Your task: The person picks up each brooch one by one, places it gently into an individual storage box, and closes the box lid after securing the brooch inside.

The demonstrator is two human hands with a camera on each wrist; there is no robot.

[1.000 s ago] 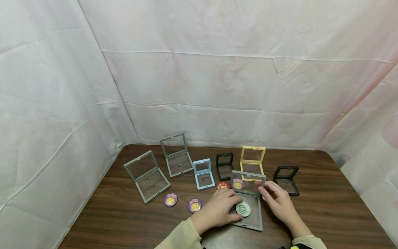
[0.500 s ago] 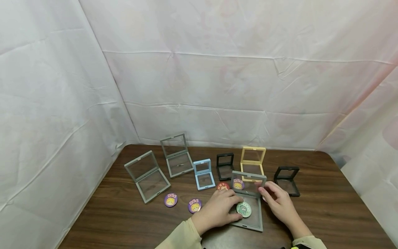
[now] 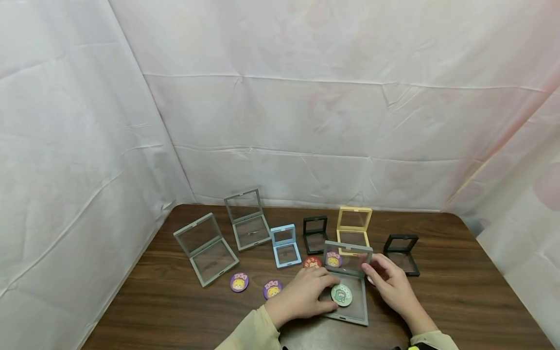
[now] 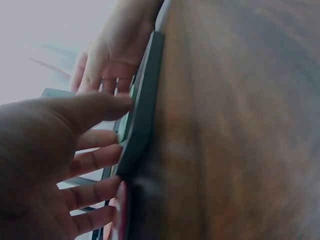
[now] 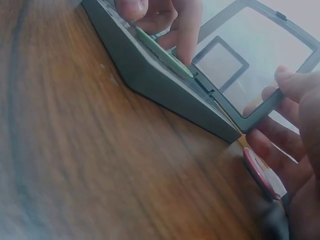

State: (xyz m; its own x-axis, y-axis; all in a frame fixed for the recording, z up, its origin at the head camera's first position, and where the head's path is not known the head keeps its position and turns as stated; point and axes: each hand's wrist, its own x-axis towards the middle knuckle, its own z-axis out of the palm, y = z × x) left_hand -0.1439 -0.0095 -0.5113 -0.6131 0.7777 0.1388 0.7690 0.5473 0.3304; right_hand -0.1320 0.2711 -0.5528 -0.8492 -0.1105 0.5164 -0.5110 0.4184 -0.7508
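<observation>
A grey display frame (image 3: 356,311) stands open on the table in the head view, its clear lid raised at the back. On its lower half lies a round green badge (image 3: 341,295), also seen edge-on in the right wrist view. My left hand (image 3: 304,296) pinches this badge by its left side between thumb and forefinger. The other left fingers reach past the frame's left edge, near a red badge (image 3: 312,263). My right hand (image 3: 391,283) grips the right side of the raised lid (image 5: 240,65) between thumb and fingers. Beside its fingers lies a pink-edged badge (image 5: 260,172).
Two purple badges (image 3: 239,282) lie to the left; another purple badge (image 3: 334,259) shows through the lid. Behind stand two grey frames (image 3: 214,262), a blue frame (image 3: 287,246), a black frame (image 3: 315,235) and a yellow frame (image 3: 354,228). Another black frame (image 3: 401,254) stands right.
</observation>
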